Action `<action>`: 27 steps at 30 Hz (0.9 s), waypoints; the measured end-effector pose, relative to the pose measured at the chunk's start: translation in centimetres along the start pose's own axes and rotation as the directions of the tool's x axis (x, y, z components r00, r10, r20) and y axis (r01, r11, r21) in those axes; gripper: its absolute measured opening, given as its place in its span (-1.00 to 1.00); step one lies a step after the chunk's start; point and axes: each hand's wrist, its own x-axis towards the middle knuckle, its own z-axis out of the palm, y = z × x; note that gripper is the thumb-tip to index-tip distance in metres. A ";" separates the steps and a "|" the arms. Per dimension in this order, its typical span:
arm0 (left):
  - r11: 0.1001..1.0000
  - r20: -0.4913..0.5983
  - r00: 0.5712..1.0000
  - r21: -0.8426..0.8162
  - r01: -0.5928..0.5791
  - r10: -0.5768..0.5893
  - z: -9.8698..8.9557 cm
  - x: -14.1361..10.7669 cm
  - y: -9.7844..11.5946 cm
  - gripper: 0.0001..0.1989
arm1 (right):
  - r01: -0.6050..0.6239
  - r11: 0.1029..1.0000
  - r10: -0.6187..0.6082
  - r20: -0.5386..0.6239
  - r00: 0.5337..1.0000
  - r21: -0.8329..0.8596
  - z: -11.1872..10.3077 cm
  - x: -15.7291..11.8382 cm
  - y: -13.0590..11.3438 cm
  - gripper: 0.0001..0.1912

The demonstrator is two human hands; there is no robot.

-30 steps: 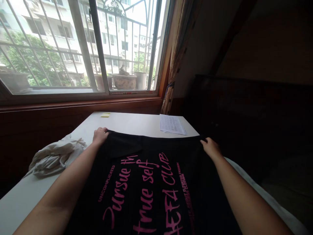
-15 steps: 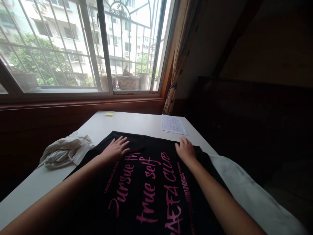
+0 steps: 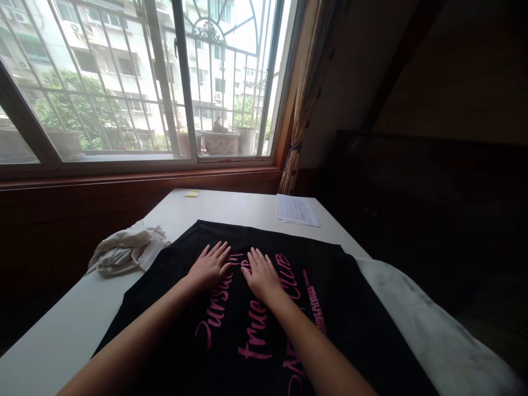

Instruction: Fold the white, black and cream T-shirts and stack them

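A black garment (image 3: 338, 297) with pink lettering lies spread over the white table (image 3: 231, 206). My left hand (image 3: 209, 267) rests flat on its upper part, fingers apart, beside the pink words on the left. Close to its right, my right hand (image 3: 260, 274) lies flat with fingers stretched out, covering part of the middle line of lettering. Neither hand grips the cloth. The near end of the garment runs out of view at the bottom.
A crumpled light cloth (image 3: 126, 250) lies at the table's left. Printed papers (image 3: 297, 210) and a yellow note (image 3: 192, 194) sit toward the far edge. Whitish fabric (image 3: 416, 308) drapes at the right. Behind the table are a barred window and a tied curtain (image 3: 291, 165).
My right hand has moved left across the garment, from its upper right to beside my left hand. My left hand has shifted slightly nearer. The view has turned a little left.
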 end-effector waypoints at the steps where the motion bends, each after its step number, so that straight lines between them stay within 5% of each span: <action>1: 1.000 -0.003 1.000 0.002 -0.002 0.002 0.0 0.0 0.0 -0.39 | -0.001 1.000 0.001 -0.003 1.000 0.000 -0.1 -0.2 0.1 -0.29; 16: 0.999 0.014 1.000 -0.035 0.009 -0.008 -0.2 -0.3 0.0 -0.41 | 0.026 1.000 -0.026 0.020 0.999 -0.012 -1.7 -6.0 0.7 -0.33; 23: 0.991 0.008 1.000 -0.131 -0.014 0.015 -0.9 -0.3 -0.4 -0.47 | 0.065 0.995 -0.077 0.178 0.981 0.074 -4.3 -10.5 0.3 -0.17; 27: 0.952 -0.057 0.997 -0.298 -0.069 0.055 -2.9 -1.7 -0.7 -0.51 | 0.088 0.986 -0.121 0.251 0.960 0.140 -5.5 -14.1 -0.4 -0.14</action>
